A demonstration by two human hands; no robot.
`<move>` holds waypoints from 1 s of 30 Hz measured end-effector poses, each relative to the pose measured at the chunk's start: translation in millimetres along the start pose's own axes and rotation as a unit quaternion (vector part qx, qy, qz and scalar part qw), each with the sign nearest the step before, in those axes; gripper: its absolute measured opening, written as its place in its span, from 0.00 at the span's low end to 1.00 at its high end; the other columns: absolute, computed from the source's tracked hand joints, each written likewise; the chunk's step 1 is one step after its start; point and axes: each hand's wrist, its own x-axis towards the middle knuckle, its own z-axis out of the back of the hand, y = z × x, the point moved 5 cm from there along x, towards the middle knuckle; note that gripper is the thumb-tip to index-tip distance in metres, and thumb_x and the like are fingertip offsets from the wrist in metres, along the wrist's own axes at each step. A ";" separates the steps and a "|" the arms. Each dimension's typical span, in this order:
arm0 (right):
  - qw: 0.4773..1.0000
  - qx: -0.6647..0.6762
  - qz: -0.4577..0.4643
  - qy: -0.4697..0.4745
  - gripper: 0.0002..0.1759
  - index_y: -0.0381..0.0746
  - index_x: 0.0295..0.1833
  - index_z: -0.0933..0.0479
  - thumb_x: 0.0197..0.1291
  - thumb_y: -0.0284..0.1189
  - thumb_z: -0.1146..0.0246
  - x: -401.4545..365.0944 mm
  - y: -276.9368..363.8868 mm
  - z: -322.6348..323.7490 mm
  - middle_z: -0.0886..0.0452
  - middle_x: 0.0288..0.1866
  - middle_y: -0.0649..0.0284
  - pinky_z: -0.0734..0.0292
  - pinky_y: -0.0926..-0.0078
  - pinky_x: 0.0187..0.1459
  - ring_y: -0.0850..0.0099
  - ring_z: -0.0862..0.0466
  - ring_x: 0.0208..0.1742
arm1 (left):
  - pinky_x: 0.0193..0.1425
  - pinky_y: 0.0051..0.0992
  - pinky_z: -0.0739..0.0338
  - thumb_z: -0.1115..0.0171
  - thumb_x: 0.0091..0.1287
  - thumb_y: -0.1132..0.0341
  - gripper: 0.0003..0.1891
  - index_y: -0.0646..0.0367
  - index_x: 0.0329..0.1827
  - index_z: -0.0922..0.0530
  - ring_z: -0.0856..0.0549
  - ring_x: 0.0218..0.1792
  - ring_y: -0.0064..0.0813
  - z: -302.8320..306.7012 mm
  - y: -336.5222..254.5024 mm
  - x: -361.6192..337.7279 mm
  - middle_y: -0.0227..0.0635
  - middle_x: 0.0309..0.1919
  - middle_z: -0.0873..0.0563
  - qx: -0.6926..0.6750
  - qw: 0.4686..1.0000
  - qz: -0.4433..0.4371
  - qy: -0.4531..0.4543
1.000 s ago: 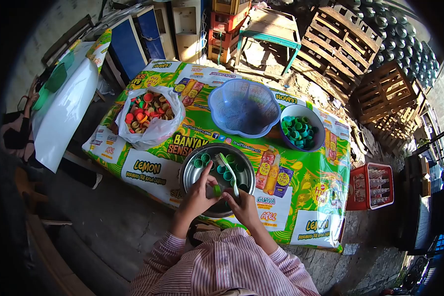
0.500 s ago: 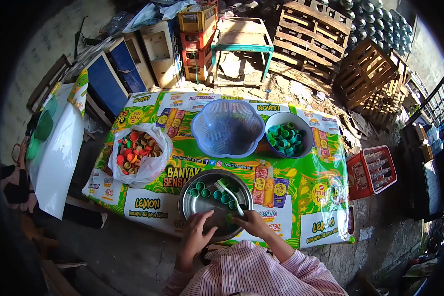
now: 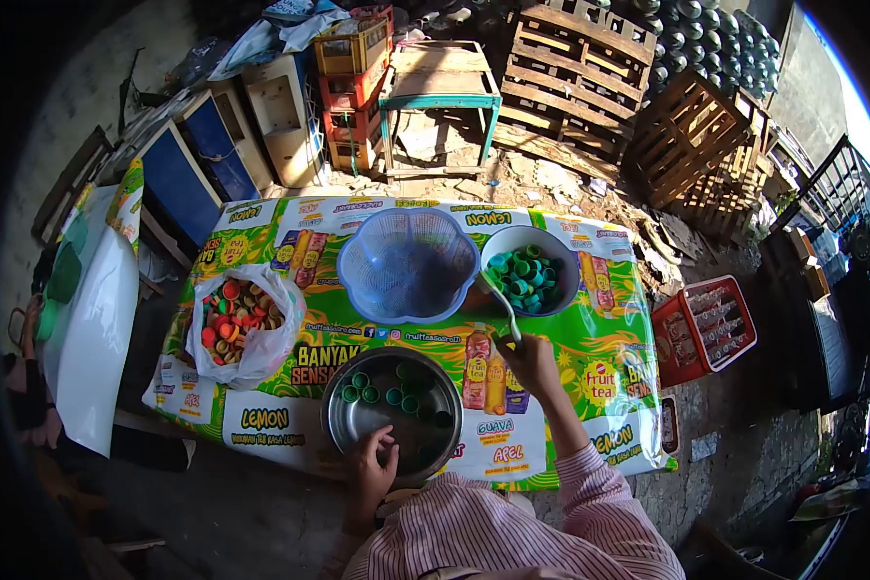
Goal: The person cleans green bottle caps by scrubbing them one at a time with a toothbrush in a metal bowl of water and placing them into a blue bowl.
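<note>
My right hand (image 3: 532,364) is closed around the handle of a brush (image 3: 502,304) and hangs over the right part of the table, just below the white bowl (image 3: 565,302). The brush's far end reaches that bowl's left rim, with green and teal caps (image 3: 526,277) heaped inside. Over the near rim of a steel basin (image 3: 333,425), my left hand (image 3: 372,458) hovers with loosely bent fingers, thumb apart, and nothing visible in them. Several green caps (image 3: 394,396) lie in the basin, standing in what looks like shallow water.
A blue plastic basket (image 3: 358,302) stands behind the basin. To the left sits a plastic bag (image 3: 273,358) of red, orange and brown caps. A red crate (image 3: 681,338) stands off the table's right edge. Pallets (image 3: 575,82) and stacked crates (image 3: 353,92) line the back. Someone's arm shows far left.
My right hand has lifted the brush out of the steel basin and carried it right and away, to the white bowl. My left hand's fingers have drawn in. The view has shifted slightly.
</note>
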 end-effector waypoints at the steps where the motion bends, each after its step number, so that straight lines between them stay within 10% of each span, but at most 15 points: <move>1: 0.998 -0.043 -0.003 -0.041 0.13 0.36 0.33 0.21 0.54 0.36 0.37 14.9 19.7 29.0 0.26 0.15 0.53 0.33 0.66 0.22 0.61 0.23 0.17 | 0.37 0.29 0.26 0.37 0.54 0.72 0.15 0.58 0.46 0.24 0.20 0.30 0.29 -0.4 1.0 1.7 0.33 0.31 0.19 -0.017 1.000 0.003 -0.001; 4: 0.956 -0.155 0.053 -0.245 0.16 0.37 0.27 0.23 0.56 0.40 0.39 52.2 23.9 86.3 0.25 0.17 0.49 0.30 0.59 0.24 0.51 0.23 0.22 | 0.38 0.29 0.26 0.38 0.55 0.71 0.12 0.56 0.43 0.22 0.19 0.32 0.31 2.8 -11.8 8.4 0.33 0.32 0.19 0.024 0.998 -0.049 0.013; 10: 0.923 -0.272 0.055 -0.266 0.16 0.38 0.45 0.23 0.55 0.37 0.38 66.2 -24.6 93.9 0.22 0.23 0.49 0.28 0.58 0.27 0.53 0.21 0.27 | 0.41 0.30 0.24 0.39 0.56 0.70 0.09 0.56 0.41 0.22 0.18 0.36 0.33 -8.4 -26.0 10.9 0.34 0.34 0.20 -0.017 0.994 -0.023 0.108; 16: 0.972 -0.146 0.001 -0.182 0.14 0.34 0.46 0.24 0.55 0.30 0.38 -31.0 -22.2 51.5 0.26 0.15 0.53 0.33 0.64 0.21 0.56 0.24 0.18 | 0.40 0.29 0.24 0.40 0.57 0.72 0.10 0.56 0.43 0.23 0.18 0.37 0.33 -12.9 -17.5 9.0 0.35 0.35 0.20 -0.030 0.986 0.003 0.162; 21: 0.996 -0.082 0.042 -0.010 0.10 0.36 0.27 0.29 0.57 0.30 0.39 -109.6 1.2 -11.6 0.29 0.13 0.53 0.37 0.63 0.17 0.56 0.26 0.14 | 0.41 0.31 0.24 0.37 0.53 0.70 0.12 0.54 0.42 0.23 0.18 0.39 0.35 -4.2 -11.2 15.4 0.33 0.37 0.19 0.077 0.981 -0.034 0.173; 30: 0.998 -0.038 0.048 0.017 0.08 0.37 0.41 0.23 0.55 0.24 0.39 -150.8 15.9 -21.7 0.26 0.16 0.55 0.34 0.70 0.18 0.64 0.25 0.14 | 0.49 0.31 0.26 0.38 0.51 0.73 0.19 0.61 0.49 0.24 0.20 0.46 0.41 -43.0 -7.2 16.5 0.43 0.42 0.21 -0.031 0.949 -0.040 0.311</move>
